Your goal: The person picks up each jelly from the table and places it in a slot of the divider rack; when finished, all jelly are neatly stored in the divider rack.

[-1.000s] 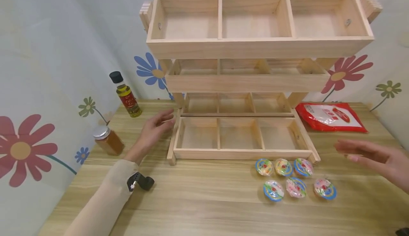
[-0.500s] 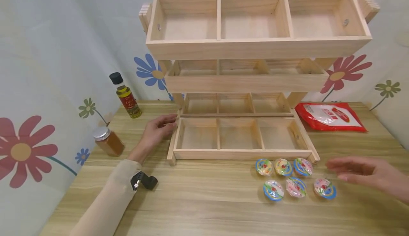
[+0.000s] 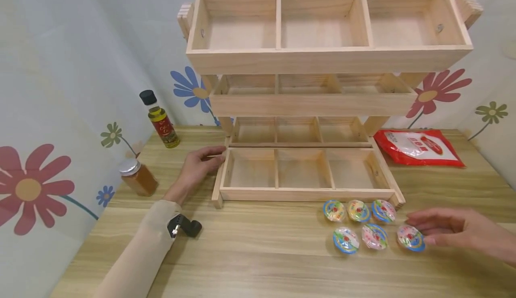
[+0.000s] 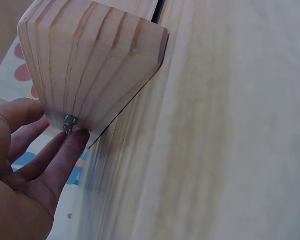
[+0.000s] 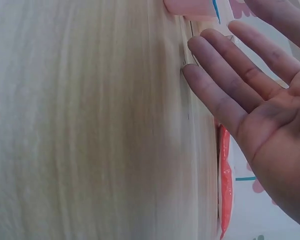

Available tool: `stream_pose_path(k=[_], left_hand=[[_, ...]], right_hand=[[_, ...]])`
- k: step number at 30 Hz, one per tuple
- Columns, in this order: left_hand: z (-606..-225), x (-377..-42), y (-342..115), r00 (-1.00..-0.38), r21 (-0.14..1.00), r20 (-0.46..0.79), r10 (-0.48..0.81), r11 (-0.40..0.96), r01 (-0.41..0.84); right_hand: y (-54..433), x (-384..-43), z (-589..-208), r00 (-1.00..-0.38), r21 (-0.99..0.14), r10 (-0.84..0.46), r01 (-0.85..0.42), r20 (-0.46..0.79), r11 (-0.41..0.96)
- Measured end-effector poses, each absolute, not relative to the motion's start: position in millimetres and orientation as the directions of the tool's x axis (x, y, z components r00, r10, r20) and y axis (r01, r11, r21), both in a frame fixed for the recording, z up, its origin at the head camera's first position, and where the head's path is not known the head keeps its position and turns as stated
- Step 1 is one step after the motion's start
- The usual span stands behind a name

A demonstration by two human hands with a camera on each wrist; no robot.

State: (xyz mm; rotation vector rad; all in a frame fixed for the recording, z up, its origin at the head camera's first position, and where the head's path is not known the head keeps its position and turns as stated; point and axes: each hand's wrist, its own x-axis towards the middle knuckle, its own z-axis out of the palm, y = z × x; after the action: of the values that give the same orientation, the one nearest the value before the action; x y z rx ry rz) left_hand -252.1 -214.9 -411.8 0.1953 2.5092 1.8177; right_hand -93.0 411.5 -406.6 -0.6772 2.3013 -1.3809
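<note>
A four-tier wooden rack (image 3: 306, 195) with three compartments per tier stands on the table. My left hand (image 3: 197, 168) is at its lower left side, fingers loosely bent. In the left wrist view, those fingertips rest on the wooden side panel (image 4: 95, 50) beside a metal bolt (image 4: 69, 122). Six small lidded jelly cups, several in two rows, lie before the rack's right end. My right hand (image 3: 455, 228) reaches the rightmost pink jelly cup (image 3: 410, 237), thumb right at its rim. In the right wrist view, its fingers (image 5: 215, 90) are extended, with the pink cup (image 5: 192, 7) beyond.
On the left stand an olive oil bottle (image 3: 163, 127) with a black cap and a silver-lidded jar (image 3: 141, 179) of brown contents. A red and white packet (image 3: 421, 148) lies right of the rack. A flowered curtain (image 3: 101, 42) hangs behind the table (image 3: 262, 253).
My right hand has moved left and down from beside the packet to the rightmost jelly cup. My left hand has shifted slightly toward the rack's side and now touches it.
</note>
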Motion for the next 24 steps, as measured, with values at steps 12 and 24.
stream_pose_path(k=[12,24], left_hand=[[-414.2,-252.2,-216.5,-0.992,0.965,0.036,0.118,0.255,0.066],[-415.4,-251.1,-215.9,-0.996,0.961,0.007,0.088,0.276,0.031]], right_hand=[[405.2,-84.9,-410.0,-0.822,-0.891,-0.562,-0.186,-0.090,0.415],[402.3,-82.8,-411.0,-0.838,-0.859,-0.540,-0.220,-0.076,0.462]])
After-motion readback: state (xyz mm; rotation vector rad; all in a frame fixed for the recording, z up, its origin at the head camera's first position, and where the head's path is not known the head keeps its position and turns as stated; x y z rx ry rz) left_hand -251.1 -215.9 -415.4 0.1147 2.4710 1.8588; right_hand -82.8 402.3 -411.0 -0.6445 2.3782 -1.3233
